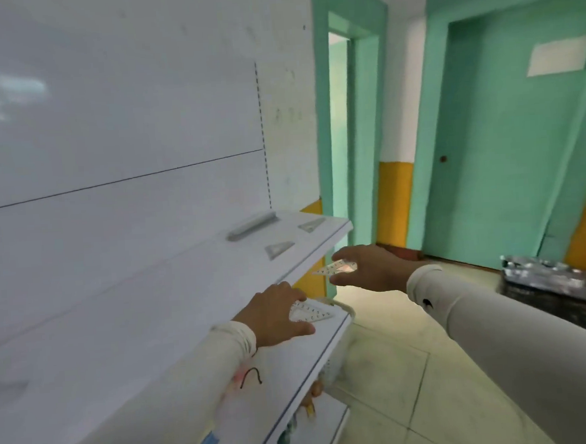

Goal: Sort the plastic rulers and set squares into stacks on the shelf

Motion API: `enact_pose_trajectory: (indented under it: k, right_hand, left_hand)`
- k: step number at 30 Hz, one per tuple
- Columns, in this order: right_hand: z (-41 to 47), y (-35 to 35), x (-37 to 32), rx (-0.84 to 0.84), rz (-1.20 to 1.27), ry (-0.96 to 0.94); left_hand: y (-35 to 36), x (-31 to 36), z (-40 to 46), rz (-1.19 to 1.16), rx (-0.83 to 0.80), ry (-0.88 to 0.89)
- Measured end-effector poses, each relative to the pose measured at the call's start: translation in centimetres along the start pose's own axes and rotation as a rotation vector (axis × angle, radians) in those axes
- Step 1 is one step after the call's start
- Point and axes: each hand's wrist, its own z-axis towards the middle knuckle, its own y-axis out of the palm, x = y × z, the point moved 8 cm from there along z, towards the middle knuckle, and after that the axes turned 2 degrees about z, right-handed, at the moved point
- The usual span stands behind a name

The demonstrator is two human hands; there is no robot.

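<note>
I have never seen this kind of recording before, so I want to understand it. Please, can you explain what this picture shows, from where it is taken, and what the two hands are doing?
There is no machine here. A person wears a wide camera on the head, so the single picture looks forward and down at that person's own arms in pale sleeves.

In front is a white shelf. On it lie a stack of rulers and two clear set squares, the nearer set square and the far set square.

The left hand rests on the shelf over another clear triangle, the front set square, touching it near the shelf's front edge. The right hand is in the air beside the shelf and pinches one more, the held set square.

Behind are green doors and a tiled floor.
</note>
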Motion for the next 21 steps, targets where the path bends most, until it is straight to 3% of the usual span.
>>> enact_pose_trajectory:
  k: [11,21]
  right_hand:
    - [8.4,-6.4,19.1,0.090,-0.018,0.225]
    - [20.7,-11.8,28.9,0.084,-0.042,0.244]
  left_hand:
    - [3.1,6.6,23.2,-0.030,0.008,0.215]
    - [0.8,5.9,39.7,-0.067,0.052,0.221]
